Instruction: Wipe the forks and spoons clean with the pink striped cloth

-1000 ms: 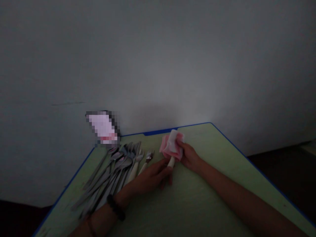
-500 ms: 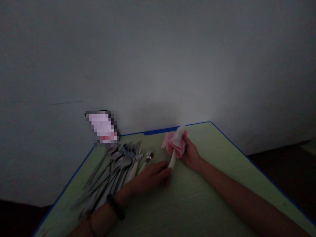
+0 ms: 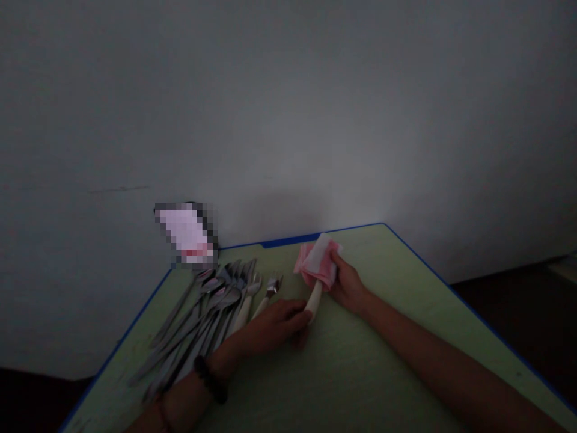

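My left hand [image 3: 274, 328] pinches the lower end of a white-handled utensil [image 3: 314, 299] that lies across the green table [image 3: 360, 373]. A pink and white cloth [image 3: 317, 266] is bunched round the utensil's upper end, which it hides, and my right hand [image 3: 347, 282] grips the cloth there. A dark bead bracelet sits on my left wrist.
Several spoons and forks [image 3: 211, 313] lie side by side on the table's left half, handles toward me. A blurred pink-white object [image 3: 187, 233] stands at the back left corner against the grey wall. The table has a blue edge [image 3: 288, 239]; dark floor lies to the right.
The cloth in my right hand has slid up and down along the utensil's upper end, with more of the white handle showing now. My left hand has stayed on the handle's end.
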`<act>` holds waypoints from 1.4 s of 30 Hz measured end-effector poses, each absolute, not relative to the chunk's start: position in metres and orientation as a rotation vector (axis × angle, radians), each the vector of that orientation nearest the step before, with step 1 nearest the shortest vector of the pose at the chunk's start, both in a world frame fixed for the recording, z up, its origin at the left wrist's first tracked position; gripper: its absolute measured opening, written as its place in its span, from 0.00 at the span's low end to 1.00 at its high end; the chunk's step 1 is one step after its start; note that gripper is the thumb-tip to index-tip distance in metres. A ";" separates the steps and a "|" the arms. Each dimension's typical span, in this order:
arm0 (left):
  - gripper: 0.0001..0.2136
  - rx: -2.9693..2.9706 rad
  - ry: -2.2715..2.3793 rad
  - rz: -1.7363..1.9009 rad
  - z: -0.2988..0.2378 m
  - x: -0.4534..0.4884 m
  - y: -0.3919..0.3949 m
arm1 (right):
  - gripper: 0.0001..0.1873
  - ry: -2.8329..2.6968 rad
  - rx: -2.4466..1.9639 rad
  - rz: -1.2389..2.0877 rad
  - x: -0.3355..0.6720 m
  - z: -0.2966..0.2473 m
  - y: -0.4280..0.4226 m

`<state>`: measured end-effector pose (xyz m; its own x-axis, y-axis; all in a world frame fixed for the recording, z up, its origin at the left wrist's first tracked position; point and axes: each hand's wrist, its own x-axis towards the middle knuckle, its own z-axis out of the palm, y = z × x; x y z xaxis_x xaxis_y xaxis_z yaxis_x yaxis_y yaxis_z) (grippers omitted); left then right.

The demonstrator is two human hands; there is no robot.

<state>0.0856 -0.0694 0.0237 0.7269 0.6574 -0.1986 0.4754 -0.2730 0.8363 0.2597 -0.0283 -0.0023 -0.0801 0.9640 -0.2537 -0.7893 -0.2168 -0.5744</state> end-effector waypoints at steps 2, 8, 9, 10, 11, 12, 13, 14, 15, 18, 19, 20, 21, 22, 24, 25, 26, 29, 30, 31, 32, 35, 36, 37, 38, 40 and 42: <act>0.18 1.960 0.870 0.212 0.023 0.085 -0.069 | 0.15 -0.359 -0.681 1.678 0.260 -0.002 -0.029; 0.15 1.948 0.840 0.214 0.022 0.085 -0.069 | 0.08 -0.545 -0.766 1.632 0.260 -0.006 -0.031; 0.14 1.947 0.839 0.225 0.022 0.085 -0.069 | 0.08 -0.573 -0.785 1.628 0.260 -0.006 -0.031; 0.12 1.946 0.838 0.238 0.022 0.085 -0.069 | 0.08 -0.592 -0.803 1.622 0.260 -0.006 -0.032; 0.11 1.946 0.837 0.247 0.022 0.085 -0.069 | 0.08 -0.604 -0.816 1.614 0.260 -0.005 -0.032; 0.10 1.947 0.837 0.253 0.022 0.085 -0.069 | 0.08 -0.608 -0.824 1.608 0.260 -0.005 -0.033; 0.09 1.949 0.837 0.253 0.022 0.085 -0.069 | 0.08 -0.606 -0.831 1.602 0.260 -0.004 -0.033; 0.08 1.952 0.838 0.245 0.022 0.085 -0.069 | 0.09 -0.599 -0.840 1.596 0.260 -0.004 -0.034; 0.08 1.954 0.839 0.233 0.022 0.085 -0.069 | 0.09 -0.596 -0.849 1.594 0.260 -0.004 -0.034; 0.08 1.966 0.855 0.234 0.022 0.086 -0.069 | 0.11 -0.640 -0.829 1.598 0.260 -0.005 -0.034; 0.09 1.969 0.863 0.241 0.021 0.086 -0.069 | 0.12 -0.667 -0.804 1.592 0.260 -0.006 -0.034; 0.11 1.973 0.875 0.247 0.021 0.086 -0.070 | 0.13 -0.692 -0.775 1.586 0.260 -0.007 -0.033; 0.12 1.980 0.890 0.253 0.021 0.086 -0.070 | 0.14 -0.710 -0.749 1.577 0.260 -0.008 -0.033; 0.14 1.991 0.904 0.257 0.020 0.086 -0.070 | 0.16 -0.718 -0.730 1.566 0.260 -0.009 -0.033; 0.15 2.016 0.920 0.252 0.019 0.087 -0.069 | 0.17 -0.713 -0.719 1.547 0.260 -0.012 -0.032; 0.15 2.025 0.921 0.249 0.019 0.086 -0.069 | 0.18 -0.712 -0.723 1.536 0.259 -0.014 -0.032; 0.15 2.028 0.918 0.245 0.019 0.086 -0.069 | 0.18 -0.719 -0.728 1.526 0.259 -0.015 -0.031; 0.14 2.022 0.898 0.240 0.018 0.086 -0.068 | 0.16 -0.763 -0.728 1.496 0.259 -0.017 -0.030; 0.14 2.018 0.894 0.242 0.017 0.086 -0.068 | 0.16 -0.771 -0.727 1.487 0.258 -0.017 -0.030; 0.14 2.014 0.895 0.247 0.017 0.085 -0.068 | 0.15 -0.764 -0.730 1.485 0.258 -0.016 -0.030; 0.15 2.008 0.898 0.255 0.017 0.085 -0.068 | 0.14 -0.737 -0.735 1.490 0.258 -0.015 -0.030; 0.16 1.969 0.913 0.297 0.016 0.086 -0.069 | 0.10 -0.567 -0.709 1.575 0.258 -0.008 -0.029; 0.16 1.948 0.919 0.313 0.016 0.086 -0.070 | 0.10 -0.512 -0.667 1.614 0.259 -0.006 -0.029; 0.17 1.923 0.926 0.321 0.016 0.087 -0.070 | 0.10 -0.475 -0.614 1.648 0.259 -0.004 -0.028; 0.17 1.896 0.934 0.325 0.017 0.088 -0.070 | 0.11 -0.458 -0.564 1.672 0.260 -0.002 -0.028; 0.17 1.855 0.944 0.326 0.017 0.089 -0.071 | 0.11 -0.462 -0.528 1.686 0.261 -0.002 -0.027; 0.16 1.851 0.934 0.321 0.019 0.090 -0.071 | 0.08 -0.487 -0.592 1.659 0.261 -0.004 -0.027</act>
<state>0.0899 -0.0711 0.0187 0.6666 0.7229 -0.1819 0.4583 -0.2051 0.8648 0.2615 -0.0267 -0.0042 -0.1224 0.9862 -0.1114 -0.7699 -0.1651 -0.6164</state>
